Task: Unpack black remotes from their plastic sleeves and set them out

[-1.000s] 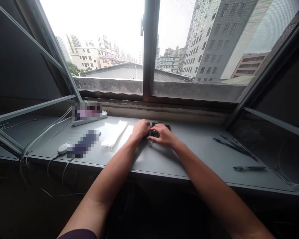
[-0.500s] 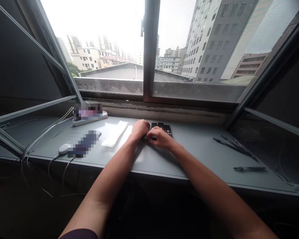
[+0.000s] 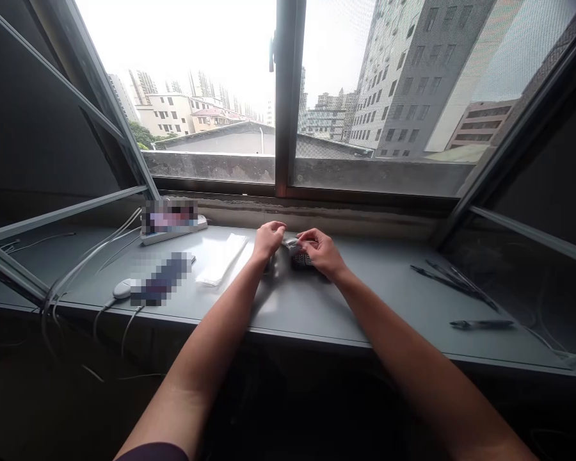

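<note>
Two bare hands work close together over a small black keypad [image 3: 302, 258] on a grey window ledge [image 3: 365, 301].

The right hand [image 3: 320, 251] curls over the keypad, its grip unclear; the left hand [image 3: 269, 240] sits just beside, also unclear. A folded white sheet [image 3: 221, 259] lies to the left, near a computer mouse [image 3: 123, 289].

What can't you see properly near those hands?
Head view:
- black buttoned device: mostly hidden by the right hand
- shiny piece by the left hand: too small to name
- long dark object: blurred
- item at the power strip: blurred
</note>
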Motion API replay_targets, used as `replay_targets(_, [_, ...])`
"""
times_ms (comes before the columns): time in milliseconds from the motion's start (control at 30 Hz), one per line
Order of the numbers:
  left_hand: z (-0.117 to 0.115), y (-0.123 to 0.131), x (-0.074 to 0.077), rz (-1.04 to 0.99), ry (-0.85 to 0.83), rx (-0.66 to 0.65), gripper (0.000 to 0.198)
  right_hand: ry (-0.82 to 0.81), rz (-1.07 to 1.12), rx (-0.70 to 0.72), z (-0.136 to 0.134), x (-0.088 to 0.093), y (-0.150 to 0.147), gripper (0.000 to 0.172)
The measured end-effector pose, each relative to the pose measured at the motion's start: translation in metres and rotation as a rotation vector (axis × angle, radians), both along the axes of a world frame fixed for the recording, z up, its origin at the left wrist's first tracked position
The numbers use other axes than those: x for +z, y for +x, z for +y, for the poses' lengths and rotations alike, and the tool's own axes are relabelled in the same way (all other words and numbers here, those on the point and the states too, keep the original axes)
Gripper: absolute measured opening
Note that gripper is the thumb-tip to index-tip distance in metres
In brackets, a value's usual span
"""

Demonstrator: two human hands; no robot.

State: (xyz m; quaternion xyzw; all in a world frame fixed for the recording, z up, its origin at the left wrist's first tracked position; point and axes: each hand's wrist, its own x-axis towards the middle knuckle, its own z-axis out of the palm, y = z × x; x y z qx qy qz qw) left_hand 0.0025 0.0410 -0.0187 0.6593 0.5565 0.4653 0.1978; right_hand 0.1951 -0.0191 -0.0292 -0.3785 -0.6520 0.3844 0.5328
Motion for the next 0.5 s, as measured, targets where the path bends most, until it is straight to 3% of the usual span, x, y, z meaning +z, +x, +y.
replay_targets(133, [-0.006,0.001,0.001,0.201,0.043,0.107,0.038,-0.057,0.150,-0.109,0.007,-0.003,0.003,0.037])
replay_targets(233, [-0.012,0.004,0.002,0.223,-0.003,0.056,0.044,-0.083,0.201,-0.166,0.009,-0.003,0.004,0.044])
replay_targets(367, [-0.010,0.008,0.001,0.039,-0.091,-0.153,0.046,0.004,0.185,-0.158,0.005,0.003,0.004,0.044])
replay_targets(500, [-0.002,0.011,0.002,-0.389,-0.158,-0.234,0.052,0.123,0.125,-0.091,-0.002,0.011,0.003,0.039])
